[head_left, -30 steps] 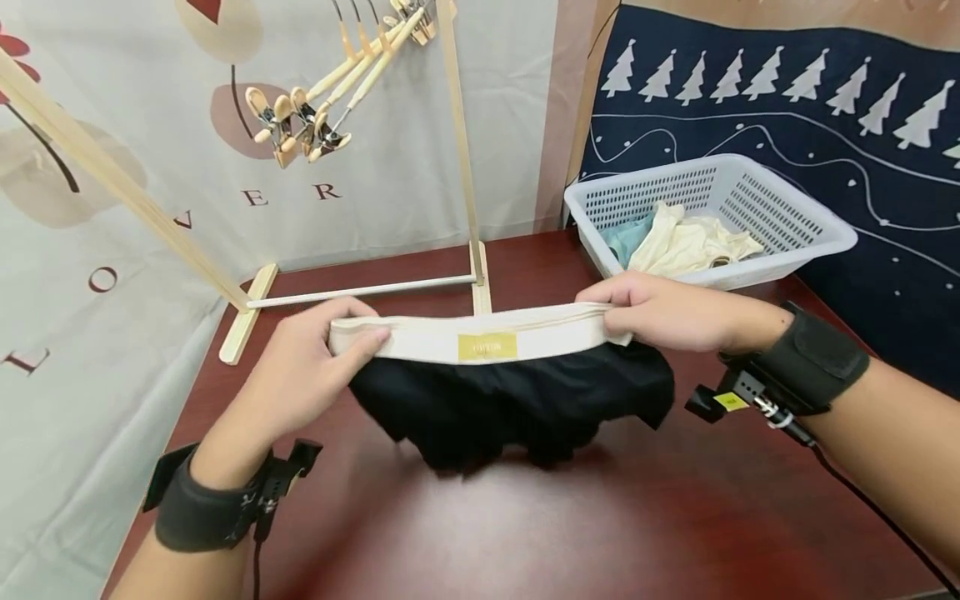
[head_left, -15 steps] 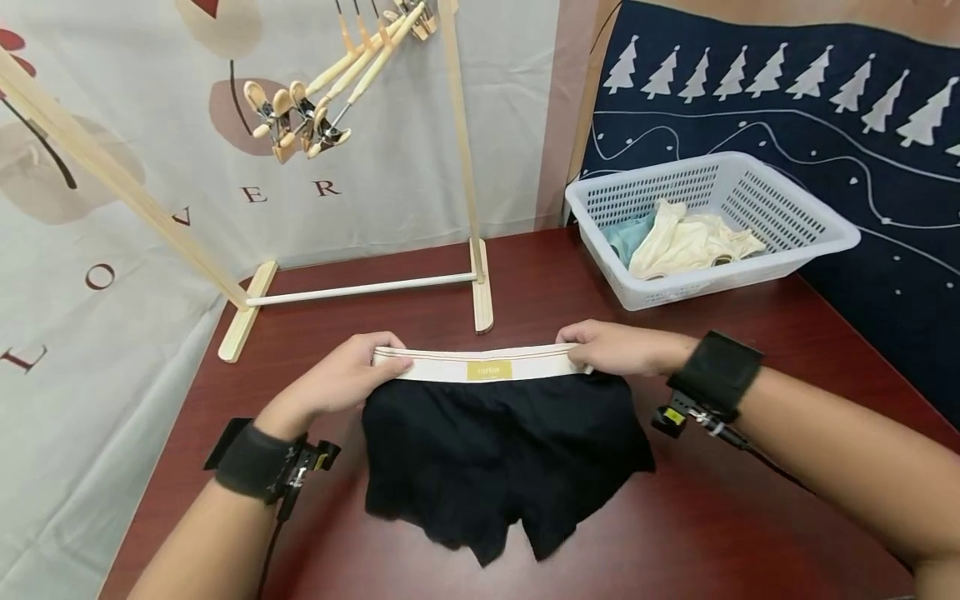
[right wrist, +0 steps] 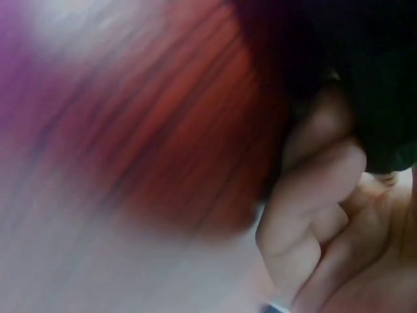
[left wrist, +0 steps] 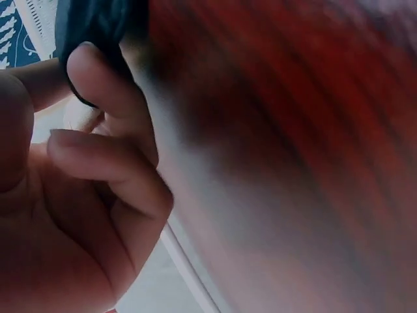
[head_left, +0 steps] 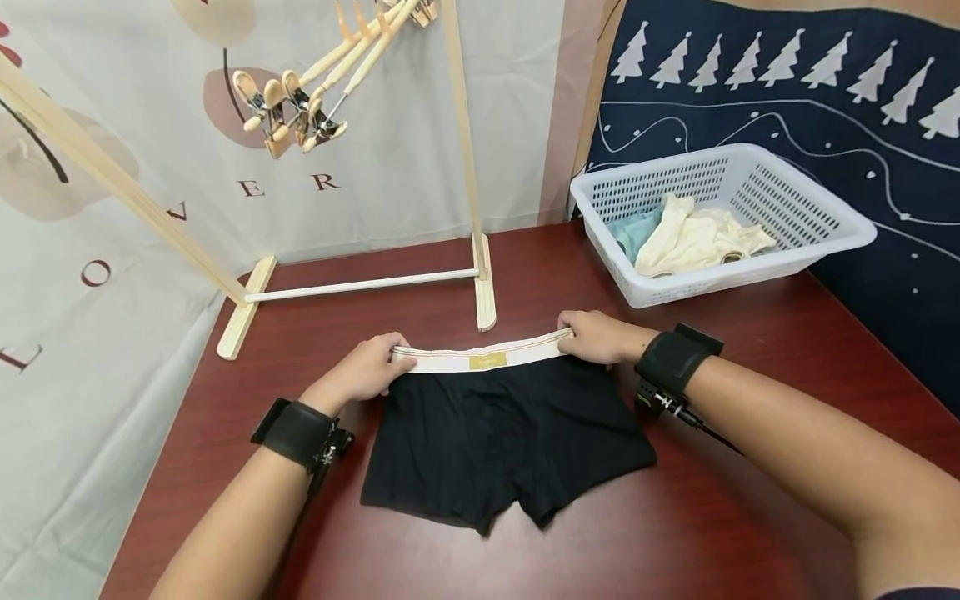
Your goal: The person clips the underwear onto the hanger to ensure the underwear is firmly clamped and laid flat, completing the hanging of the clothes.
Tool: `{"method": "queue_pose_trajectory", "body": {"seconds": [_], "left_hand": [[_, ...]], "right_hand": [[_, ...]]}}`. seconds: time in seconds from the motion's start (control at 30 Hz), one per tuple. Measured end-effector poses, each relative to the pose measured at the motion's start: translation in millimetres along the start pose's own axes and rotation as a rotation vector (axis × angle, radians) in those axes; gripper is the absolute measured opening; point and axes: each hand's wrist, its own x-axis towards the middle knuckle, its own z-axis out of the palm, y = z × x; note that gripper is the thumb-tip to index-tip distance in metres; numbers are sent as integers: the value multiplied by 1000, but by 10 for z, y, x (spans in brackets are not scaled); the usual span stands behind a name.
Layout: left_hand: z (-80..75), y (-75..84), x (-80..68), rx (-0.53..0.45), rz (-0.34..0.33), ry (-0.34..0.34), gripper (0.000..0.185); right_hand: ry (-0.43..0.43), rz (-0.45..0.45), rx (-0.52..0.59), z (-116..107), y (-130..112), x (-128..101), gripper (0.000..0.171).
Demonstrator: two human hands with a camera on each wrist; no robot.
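A pair of black boxer briefs [head_left: 495, 433] with a white waistband and a yellow label lies spread over the table in the head view, legs toward me. My left hand [head_left: 367, 367] pinches the left end of the waistband between thumb and fingers. At the other end, my right hand [head_left: 596, 336] pinches the waistband too, so it stretches between both. In the left wrist view the fingers [left wrist: 111, 156] curl beside a bit of the dark cloth [left wrist: 98, 26]. Dark cloth [right wrist: 381, 85] also hangs by the curled right fingers [right wrist: 313, 189] in the right wrist view.
Behind the briefs stands a wooden rack [head_left: 486, 292] with a white lower bar [head_left: 360, 288]. Hangers with wooden clips [head_left: 288, 108] hang from it at upper left. A white plastic basket [head_left: 645, 292] holding cream and light blue clothes [head_left: 697, 237] stands at the back right.
Both hands have lowered the briefs to the table and moved closer together. The black cloth, first bunched and hanging, is now spread flat with its legs toward me.
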Motion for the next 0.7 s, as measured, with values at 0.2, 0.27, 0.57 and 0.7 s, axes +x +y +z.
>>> {"method": "queue_pose_trajectory", "body": {"seconds": [0.2, 0.27, 0.57, 0.7], "left_hand": [[-26, 9, -5, 142, -52, 19, 26], [-41, 37, -3, 234, -76, 40, 30], [-191, 10, -3, 337, -111, 93, 38], [-538, 6, -6, 296, -74, 247, 32]], "right_hand": [[-1, 43, 30, -24, 65, -41, 25], [3, 52, 46, -47, 81, -84, 31], [42, 40, 57, -61, 172, -170, 39], [38, 27, 71, -63, 205, -180, 38]]}}
